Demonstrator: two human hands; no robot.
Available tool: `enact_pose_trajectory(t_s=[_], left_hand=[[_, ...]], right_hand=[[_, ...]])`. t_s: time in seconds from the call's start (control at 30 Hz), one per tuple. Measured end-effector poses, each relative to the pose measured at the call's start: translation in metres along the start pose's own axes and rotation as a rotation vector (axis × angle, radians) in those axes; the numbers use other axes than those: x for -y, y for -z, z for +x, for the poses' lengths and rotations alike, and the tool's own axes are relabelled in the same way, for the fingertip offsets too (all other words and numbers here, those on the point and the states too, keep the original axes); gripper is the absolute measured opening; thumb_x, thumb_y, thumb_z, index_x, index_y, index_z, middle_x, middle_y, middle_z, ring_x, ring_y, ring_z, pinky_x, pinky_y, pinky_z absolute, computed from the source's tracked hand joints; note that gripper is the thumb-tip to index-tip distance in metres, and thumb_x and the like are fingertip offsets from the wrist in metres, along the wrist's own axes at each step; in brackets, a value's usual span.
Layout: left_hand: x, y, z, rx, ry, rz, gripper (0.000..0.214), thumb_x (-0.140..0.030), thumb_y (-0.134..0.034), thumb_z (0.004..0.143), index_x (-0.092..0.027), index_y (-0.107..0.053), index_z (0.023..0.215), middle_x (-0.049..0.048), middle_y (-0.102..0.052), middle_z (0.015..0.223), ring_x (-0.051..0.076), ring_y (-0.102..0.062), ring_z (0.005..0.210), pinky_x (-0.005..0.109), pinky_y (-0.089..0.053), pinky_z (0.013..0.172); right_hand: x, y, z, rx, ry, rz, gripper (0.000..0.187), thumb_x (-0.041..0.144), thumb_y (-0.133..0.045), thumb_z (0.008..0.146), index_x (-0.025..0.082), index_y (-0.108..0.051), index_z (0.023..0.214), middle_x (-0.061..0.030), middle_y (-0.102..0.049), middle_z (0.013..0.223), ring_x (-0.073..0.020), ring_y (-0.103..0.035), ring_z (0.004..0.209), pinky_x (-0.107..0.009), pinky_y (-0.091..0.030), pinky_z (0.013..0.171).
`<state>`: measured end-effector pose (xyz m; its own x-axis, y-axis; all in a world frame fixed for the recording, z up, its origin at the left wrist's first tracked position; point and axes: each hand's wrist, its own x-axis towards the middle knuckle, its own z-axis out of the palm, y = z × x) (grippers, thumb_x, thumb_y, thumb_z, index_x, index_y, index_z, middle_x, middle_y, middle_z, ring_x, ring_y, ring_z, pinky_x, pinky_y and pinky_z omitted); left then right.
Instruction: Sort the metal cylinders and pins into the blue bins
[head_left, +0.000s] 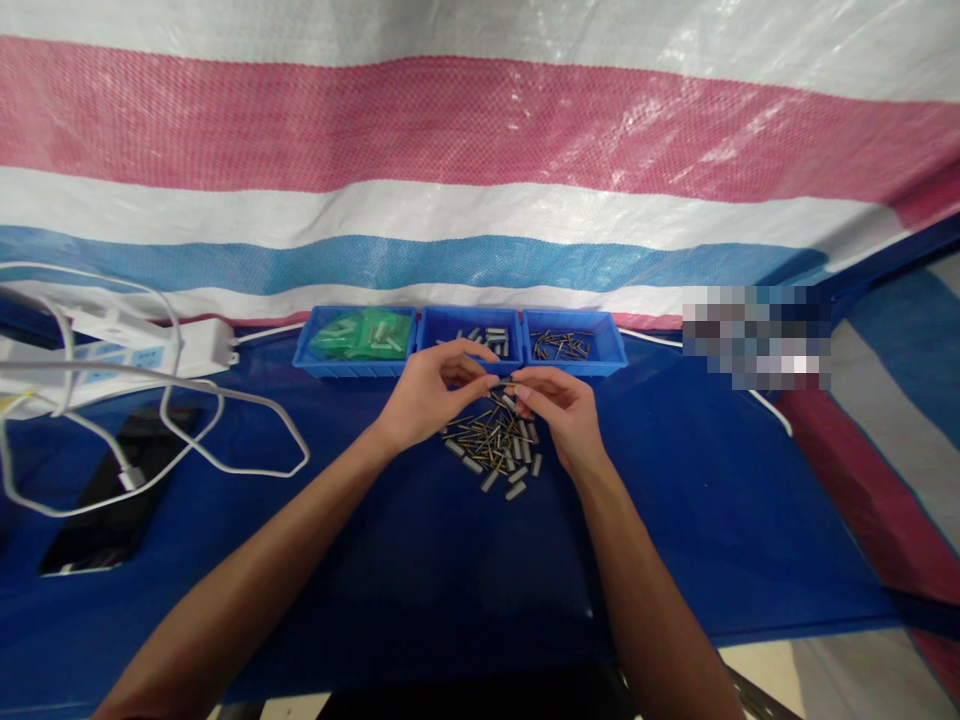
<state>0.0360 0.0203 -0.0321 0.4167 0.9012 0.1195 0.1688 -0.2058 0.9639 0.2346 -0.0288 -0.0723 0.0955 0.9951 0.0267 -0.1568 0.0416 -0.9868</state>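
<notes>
My left hand [431, 392] and my right hand [559, 405] meet fingertip to fingertip above a loose pile of thin gold pins and short grey sleeves [495, 450] on the blue table cover. Both hands pinch small parts between thumb and forefinger, apparently a pin and a sleeve [504, 384] held end to end; the pieces are too small to tell apart. Behind the hands stand three blue trays: the left tray [352, 342] with a green bag and grey sleeves, the middle tray [471, 335] with grey sleeves, the right tray [574, 345] with gold pins.
A white power strip [150, 345] with looping white cables [225, 420] lies at the left. A dark phone [105, 500] rests on the cloth below the cables. A striped tarpaulin [480, 150] hangs behind the table. The table's right edge [862, 560] drops off.
</notes>
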Motion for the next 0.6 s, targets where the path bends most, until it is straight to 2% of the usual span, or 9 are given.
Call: enact_pose_trajectory(t_s=[0.1, 0.3, 0.6], left_hand=[[-0.0013, 0.0022, 0.0003, 0.010, -0.012, -0.004, 0.032, -0.027, -0.081, 0.084, -0.015, -0.073, 0.112, 0.0053, -0.080, 0.087, 0.017, -0.078, 0.079, 0.028, -0.064, 0.080], [-0.0023, 0.0062, 0.0000, 0.081, -0.059, 0.060, 0.032, -0.022, -0.080, 0.084, -0.015, -0.072, 0.115, 0.0033, -0.079, 0.084, 0.016, -0.077, 0.076, 0.027, -0.063, 0.078], [-0.0011, 0.0079, -0.0002, 0.112, -0.172, 0.194, 0.024, -0.017, -0.074, 0.088, -0.015, -0.074, 0.111, 0.0029, -0.078, 0.087, 0.013, -0.073, 0.074, 0.025, -0.061, 0.076]], right_hand=[[-0.0014, 0.0005, 0.0009, -0.004, -0.002, -0.001, 0.020, 0.038, -0.086, 0.080, 0.027, -0.083, 0.096, -0.0018, -0.082, 0.086, -0.0168, -0.070, 0.066, -0.032, -0.057, 0.063], [-0.0004, -0.0007, 0.0007, 0.000, -0.007, 0.006, 0.018, 0.036, -0.087, 0.080, 0.027, -0.083, 0.095, -0.0014, -0.082, 0.084, -0.0162, -0.070, 0.066, -0.030, -0.056, 0.063], [0.0014, -0.0005, -0.0002, 0.038, -0.025, 0.001, 0.019, 0.036, -0.086, 0.081, 0.025, -0.084, 0.096, -0.0021, -0.081, 0.082, -0.0138, -0.066, 0.062, -0.027, -0.050, 0.056]])
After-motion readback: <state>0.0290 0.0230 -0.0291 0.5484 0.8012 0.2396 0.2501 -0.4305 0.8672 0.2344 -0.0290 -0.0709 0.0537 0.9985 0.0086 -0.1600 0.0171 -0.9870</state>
